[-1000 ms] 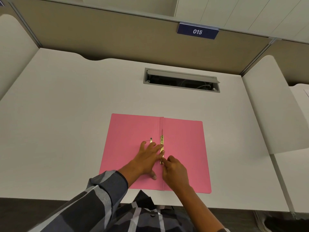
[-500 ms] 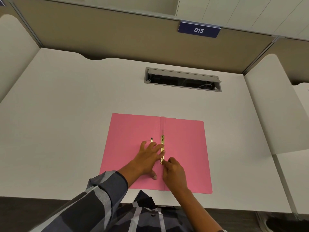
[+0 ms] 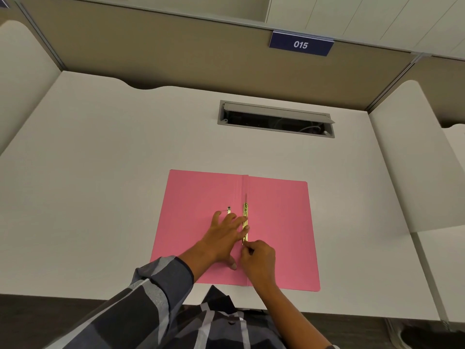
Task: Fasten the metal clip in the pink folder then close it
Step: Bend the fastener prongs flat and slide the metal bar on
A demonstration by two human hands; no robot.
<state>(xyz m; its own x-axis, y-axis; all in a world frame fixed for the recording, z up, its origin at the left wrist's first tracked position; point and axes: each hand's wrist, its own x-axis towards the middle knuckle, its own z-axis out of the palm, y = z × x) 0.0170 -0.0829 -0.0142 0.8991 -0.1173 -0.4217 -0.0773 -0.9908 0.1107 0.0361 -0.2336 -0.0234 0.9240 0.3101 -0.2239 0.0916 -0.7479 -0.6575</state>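
At the bottom of the frame, a plaid sleeve (image 3: 156, 285) leads to the left hand (image 3: 224, 238), spread flat with fingers open on the left leaf of the pink folder (image 3: 276, 222), fingertips resting across the metal clip (image 3: 245, 222). The right hand (image 3: 259, 260), just below centre, is curled with fingertips pinched at the clip's near end, apparently gripping it, though the contact is small. The folder lies open on the white desk (image 3: 100, 172). Farther up, a grey cable slot (image 3: 276, 119) and a blue "015" sign (image 3: 300, 44).
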